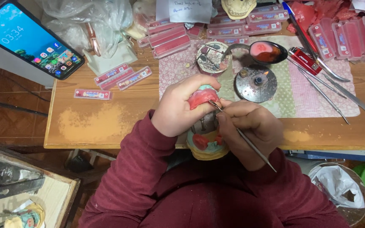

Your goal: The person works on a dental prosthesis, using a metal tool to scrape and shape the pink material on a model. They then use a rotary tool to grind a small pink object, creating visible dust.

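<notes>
At the wooden bench (106, 122) edge, the left hand (178, 107) holds a dental model (203, 98) with pink wax and teal base in its grip; the right hand (252, 126) pinches a thin metal carving tool (250, 145), tip on the wax.

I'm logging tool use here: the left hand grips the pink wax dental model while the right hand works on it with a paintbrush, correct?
Not quite. The head view shows the right hand holding a thin metal instrument, not a paintbrush. The left hand does grip the pink wax dental model.
</notes>
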